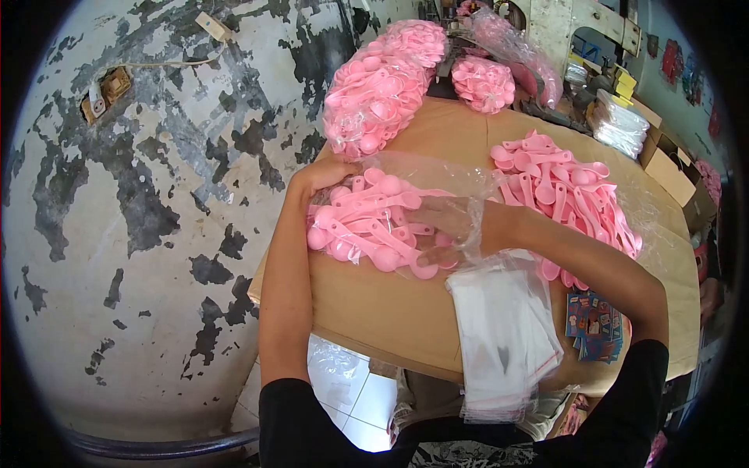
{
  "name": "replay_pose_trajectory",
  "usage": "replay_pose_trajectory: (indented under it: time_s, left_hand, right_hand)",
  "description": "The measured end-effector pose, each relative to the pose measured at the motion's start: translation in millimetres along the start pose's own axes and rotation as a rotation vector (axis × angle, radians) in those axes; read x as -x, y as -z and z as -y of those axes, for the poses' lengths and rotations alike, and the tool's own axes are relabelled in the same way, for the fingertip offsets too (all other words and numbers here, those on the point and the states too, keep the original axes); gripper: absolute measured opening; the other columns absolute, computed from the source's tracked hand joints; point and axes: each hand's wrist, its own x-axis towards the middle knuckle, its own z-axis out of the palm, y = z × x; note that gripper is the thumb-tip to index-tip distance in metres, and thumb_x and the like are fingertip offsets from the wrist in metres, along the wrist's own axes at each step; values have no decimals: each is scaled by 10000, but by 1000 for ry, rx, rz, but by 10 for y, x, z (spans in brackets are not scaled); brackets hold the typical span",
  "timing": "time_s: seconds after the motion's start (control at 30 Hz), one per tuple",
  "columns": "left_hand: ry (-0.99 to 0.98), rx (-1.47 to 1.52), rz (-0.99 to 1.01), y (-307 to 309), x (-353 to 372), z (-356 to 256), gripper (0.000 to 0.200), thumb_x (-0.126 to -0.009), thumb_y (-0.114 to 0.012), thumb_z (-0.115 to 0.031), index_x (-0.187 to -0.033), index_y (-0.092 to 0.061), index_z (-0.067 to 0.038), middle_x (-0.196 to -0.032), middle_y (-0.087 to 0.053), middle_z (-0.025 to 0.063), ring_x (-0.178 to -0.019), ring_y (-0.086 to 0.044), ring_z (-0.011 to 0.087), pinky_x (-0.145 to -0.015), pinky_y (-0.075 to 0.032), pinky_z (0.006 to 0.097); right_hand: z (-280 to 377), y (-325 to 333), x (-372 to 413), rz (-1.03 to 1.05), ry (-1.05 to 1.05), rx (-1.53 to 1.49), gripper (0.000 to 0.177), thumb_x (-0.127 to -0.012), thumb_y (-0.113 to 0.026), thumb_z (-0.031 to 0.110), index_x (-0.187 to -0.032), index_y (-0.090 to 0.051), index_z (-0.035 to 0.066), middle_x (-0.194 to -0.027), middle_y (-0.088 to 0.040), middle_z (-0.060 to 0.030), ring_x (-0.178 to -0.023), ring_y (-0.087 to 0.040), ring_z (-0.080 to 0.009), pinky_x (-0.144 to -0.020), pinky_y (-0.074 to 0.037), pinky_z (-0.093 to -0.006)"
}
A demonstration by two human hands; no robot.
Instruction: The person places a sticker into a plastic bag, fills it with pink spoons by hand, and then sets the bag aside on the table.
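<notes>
Wall, left half of the frame: grey, paint flaking in dark patches. Cardboard top, centre to right: it served as your work surface and carried all that follows. Filled bags, upper centre: bulging with pink scoops and stacked at the far edge, apparently out of your way. Loose pile of the same scoops, right of centre: it lay just beside your right forearm, within easy reach. Clear bag, centre: it lay flat on the cardboard, partly filled with pink spoons. Stack of empty bags, lower centre: it sat at the near edge, under your right arm. Left hand: curled over the bag's closed left end, probably to brace it against sliding. Right hand: pushed inside the bag's mouth, fingers lying on the spoons; the film blurred whether they pinched one. Printed cards, lower right: a small bundle beside the empty bags.
</notes>
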Motion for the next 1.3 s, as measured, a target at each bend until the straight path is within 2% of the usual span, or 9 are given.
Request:
replay_pose_trajectory:
  time_s: [0.1, 0.23, 0.37, 0.5, 0.6, 0.8, 0.97, 1.13, 1.3]
  left_hand:
    - [28, -17, 26, -30, 44, -108, 363, -992, -531, -243, -1226, -628, 16, -1151, -673, 69, -974, -631, 131, -866, -500, 263]
    - [48, -32, 57, -28, 111, -164, 355, -993, -529, -242, -1218, -639, 10, -1162, -674, 73, -980, -629, 132, -862, -500, 265]
    - [-10, -7, 21, -21, 6, -31, 321, -981, -541, -207, -1181, -657, 16, -1059, -690, 52, -900, -627, 108, -825, -509, 271]
    - [39, -29, 34, -29, 68, -105, 324, -993, -527, -208, -1189, -652, 17, -1083, -680, 52, -927, -619, 111, -845, -504, 273]
    - [26, -46, 4, -11, 49, -61, 335, -1002, -518, -221, -1204, -643, 15, -1105, -667, 46, -952, -607, 109, -865, -493, 272]
    - [52, -25, 13, 52, -70, 81, 353, -996, -527, -239, -1233, -623, 3, -1121, -659, 31, -960, -593, 108, -855, -481, 265]
    - [67, -54, -13, -54, 163, -198, 420, -978, -552, -202, -1332, -538, 22, -1232, -621, 74, -1094, -577, 154, -947, -463, 293]
    - [-268, 0, -285, -43, -109, 238, 461, -964, -503, -141, -1397, -483, 17, -1327, -580, 110, -1223, -524, 206, -1050, -410, 293]
    - [-49, 111, -34, -6, -34, 87, 456, -972, -501, -111, -1395, -445, 51, -1325, -575, 114, -1179, -566, 191, -1026, -441, 299]
  right_hand:
    - [256, 225, -140, 227, -392, -278, 669, -910, -635, 464, -1402, -443, 53, -1261, -527, -228, -1165, -522, -392, -1005, -428, -451]
    - [141, 196, -80, 372, -338, -296, 583, -911, -624, 431, -1325, -485, 45, -1172, -576, -209, -1087, -562, -377, -936, -458, -447]
    - [170, 206, 112, 633, -729, -191, 474, -906, -577, 361, -1280, -549, 71, -1083, -660, -209, -951, -639, -360, -847, -504, -425]
    - [332, 632, 64, 794, -868, -145, 340, -883, -601, 273, -1156, -618, 72, -1040, -681, -185, -899, -656, -352, -805, -516, -422]
    - [277, 619, 305, 145, -374, -283, 238, -875, -605, 213, -1049, -653, 58, -951, -673, -166, -863, -660, -340, -775, -515, -427]
    - [308, 975, 650, 217, -412, 104, 196, -889, -626, 214, -1000, -687, 64, -917, -689, -135, -810, -651, -326, -768, -516, -397]
    - [203, 1219, 1037, 27, -617, -62, 185, -922, -615, 194, -926, -681, 21, -858, -682, -157, -793, -658, -315, -746, -511, -407]
    - [-54, 1284, 1424, -113, -594, -58, 230, -955, -604, 204, -990, -650, -18, -857, -672, -195, -766, -644, -346, -728, -510, -415]
    - [-55, 1419, 1488, -69, -716, 34, 215, -937, -621, 192, -1003, -650, -10, -847, -667, -195, -773, -647, -359, -733, -510, -424]
